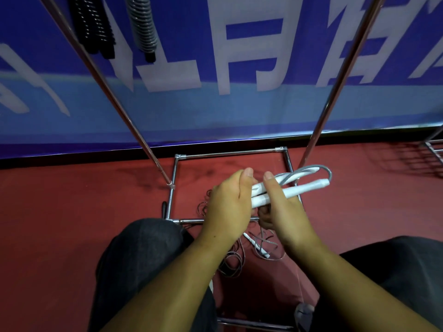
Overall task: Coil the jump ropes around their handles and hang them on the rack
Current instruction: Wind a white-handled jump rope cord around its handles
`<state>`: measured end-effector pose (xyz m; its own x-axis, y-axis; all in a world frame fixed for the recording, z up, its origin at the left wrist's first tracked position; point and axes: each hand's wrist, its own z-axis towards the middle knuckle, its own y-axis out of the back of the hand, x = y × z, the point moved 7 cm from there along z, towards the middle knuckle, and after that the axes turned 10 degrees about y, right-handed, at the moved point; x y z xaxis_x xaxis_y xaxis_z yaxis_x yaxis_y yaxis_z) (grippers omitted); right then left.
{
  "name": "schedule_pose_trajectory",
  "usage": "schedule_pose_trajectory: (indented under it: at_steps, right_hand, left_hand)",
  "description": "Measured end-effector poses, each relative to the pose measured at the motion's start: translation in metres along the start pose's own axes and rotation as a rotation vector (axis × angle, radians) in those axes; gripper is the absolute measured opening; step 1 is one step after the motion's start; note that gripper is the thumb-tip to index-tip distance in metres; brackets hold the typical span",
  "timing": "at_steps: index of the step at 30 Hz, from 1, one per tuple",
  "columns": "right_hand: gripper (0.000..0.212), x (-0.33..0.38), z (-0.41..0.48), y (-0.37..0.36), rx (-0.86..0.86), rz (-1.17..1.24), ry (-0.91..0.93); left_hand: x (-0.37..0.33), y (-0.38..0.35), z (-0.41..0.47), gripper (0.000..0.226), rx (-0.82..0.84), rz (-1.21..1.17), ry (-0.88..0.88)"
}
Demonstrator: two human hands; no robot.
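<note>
Two white handles (299, 188) lie side by side above the rack (230, 154) base, with grey rope (323, 170) looping round their far ends. The right hand (285, 212) grips them mid-length, and the left hand (227, 204) curls round their near ends, its fingers hidden. More ropes (261, 248) tangle on the red floor (60, 224), partly hidden by the forearms.

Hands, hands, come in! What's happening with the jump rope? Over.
The left hand and right hand grip the white handles together. Grey rope looped at their right end, not yet hung. Loose ropes tangled on floor below.
</note>
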<state>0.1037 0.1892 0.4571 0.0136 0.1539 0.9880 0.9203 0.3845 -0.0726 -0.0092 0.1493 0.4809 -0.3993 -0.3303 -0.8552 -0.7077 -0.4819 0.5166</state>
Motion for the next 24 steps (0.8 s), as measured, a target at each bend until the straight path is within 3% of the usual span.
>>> schedule_pose_trajectory:
  at_steps: [9,14,16,19,24]
  right_hand:
    - [0.066,0.015,-0.003,-0.007,0.088,-0.063,0.099]
    - [0.055,0.005,0.002,-0.009,0.17,-0.034,0.086]
    - [0.062,0.003,0.001,-0.012,0.24,-0.032,0.134]
    - [0.066,0.008,0.003,0.002,0.167,-0.117,0.217]
    - [0.033,0.016,0.011,0.031,0.01,-0.471,0.305]
  left_hand:
    - [0.002,-0.01,-0.009,0.049,0.271,-0.147,0.135]
    - [0.014,-0.006,0.002,0.058,0.18,-0.214,0.212]
    - [0.024,-0.002,0.009,0.055,0.116,-0.364,0.332]
    - [0.031,0.007,0.019,0.048,0.098,-0.692,0.478]
    - [0.025,0.017,0.019,0.056,0.22,-0.862,0.508]
